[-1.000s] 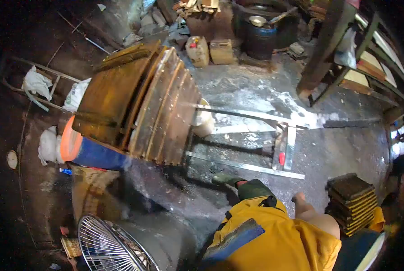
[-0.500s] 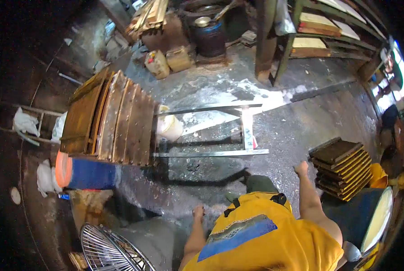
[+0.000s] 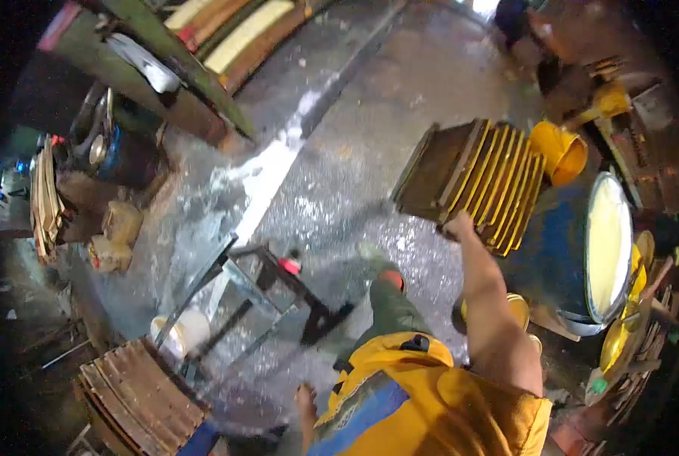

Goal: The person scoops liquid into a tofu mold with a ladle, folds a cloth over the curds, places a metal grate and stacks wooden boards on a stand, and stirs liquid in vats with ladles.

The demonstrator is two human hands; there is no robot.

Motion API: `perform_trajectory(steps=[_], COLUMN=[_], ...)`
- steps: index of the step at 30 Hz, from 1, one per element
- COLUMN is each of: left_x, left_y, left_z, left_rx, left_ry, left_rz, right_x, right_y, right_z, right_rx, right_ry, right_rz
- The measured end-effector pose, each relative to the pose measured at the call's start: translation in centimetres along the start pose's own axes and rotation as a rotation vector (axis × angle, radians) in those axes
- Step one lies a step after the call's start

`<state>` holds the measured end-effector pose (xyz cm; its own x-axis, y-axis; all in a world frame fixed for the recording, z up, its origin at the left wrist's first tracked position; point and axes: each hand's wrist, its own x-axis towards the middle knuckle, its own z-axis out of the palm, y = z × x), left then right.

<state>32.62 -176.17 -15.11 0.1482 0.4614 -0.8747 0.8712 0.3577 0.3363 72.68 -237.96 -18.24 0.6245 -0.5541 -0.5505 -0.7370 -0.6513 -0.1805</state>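
My right hand (image 3: 459, 226) is at the near edge of a stack of dark wooden trays with yellow edges (image 3: 484, 178). Its fingers look curled there, but whether they grip a tray is too small to tell. Low in the view, my left hand (image 3: 305, 395) hangs beside my yellow shirt, its fingers curled and nothing visible in them. A metal frame stand (image 3: 259, 285) is ahead of that hand, with another stack of brown wooden trays (image 3: 145, 387) at its lower left end.
A blue drum with pale contents (image 3: 609, 247) and a yellow bucket (image 3: 560, 152) are at the right. A white bucket (image 3: 181, 333) stands by the metal frame. Upper left are a rack with pale slabs (image 3: 248, 34), jugs (image 3: 119, 232) and firewood (image 3: 44, 201).
The view has swung to the right. My right hand has come to the yellow-edged tray stack, which now appears nearer the middle. My left hand is lower in view, near my body.
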Motion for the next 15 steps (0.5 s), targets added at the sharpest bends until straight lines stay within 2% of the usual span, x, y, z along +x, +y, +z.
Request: perform_trajectory(steps=[1, 2, 3, 4, 5, 6, 7, 9, 10, 11, 13, 14, 15], left_x=[-1.2, -1.6, -3.3, -6.8, -10.3, -13.1, -14.7, -10.6, -9.8, -9.4, -11.4, -11.6, -11.9], left_y=[0.6, 2.6, 3.7, 7.0, 11.4, 15.5, 17.6, 19.2, 20.7, 22.2, 24.2, 25.8, 26.2], left_z=[1.5, 3.4, 3.8, 5.5, 9.0, 10.9, 11.9, 10.9, 11.6, 11.9, 15.2, 15.6, 16.3], left_rx=[0.022, 0.362, 0.682, 0.784, 0.882, 0.802, 0.734, 0.706, 0.7, 0.696, 0.744, 0.776, 0.811], left_ry=[0.027, -0.12, -0.238, -0.255, -0.276, -0.21, -0.151, -0.108, -0.091, -0.081, -0.024, -0.02, -0.01], left_rz=[0.019, 0.158, 0.27, 0.299, 0.32, 0.352, 0.403, 0.492, 0.494, 0.497, 0.51, 0.518, 0.527], right_x=[1.9, 4.2, 11.2, 12.2, 18.0, 20.2, 20.0, 18.5, 18.7, 18.0, 22.1, 22.5, 22.4], right_y=[-0.1, -0.2, 2.9, 3.4, 6.3, 7.0, 6.6, 4.0, 4.0, 3.2, 7.3, 5.5, 4.0], right_z=[-1.4, -1.4, 2.9, 3.6, 6.2, 7.9, 7.0, 5.9, 5.7, 5.2, 5.8, 5.4, 5.5], right_rx=[-0.023, -0.12, -0.275, -0.174, -0.284, -0.764, -0.635, 0.25, 0.539, 0.584, -0.347, -0.216, 0.123], right_ry=[-0.062, 0.176, 0.173, 0.272, 0.17, 0.194, 0.143, 0.017, 0.01, -0.02, 0.219, 0.124, -0.103], right_rz=[0.002, -0.113, -0.217, -0.355, -0.253, -0.481, -0.449, -0.046, 0.134, 0.136, -1.029, -0.877, -0.472])
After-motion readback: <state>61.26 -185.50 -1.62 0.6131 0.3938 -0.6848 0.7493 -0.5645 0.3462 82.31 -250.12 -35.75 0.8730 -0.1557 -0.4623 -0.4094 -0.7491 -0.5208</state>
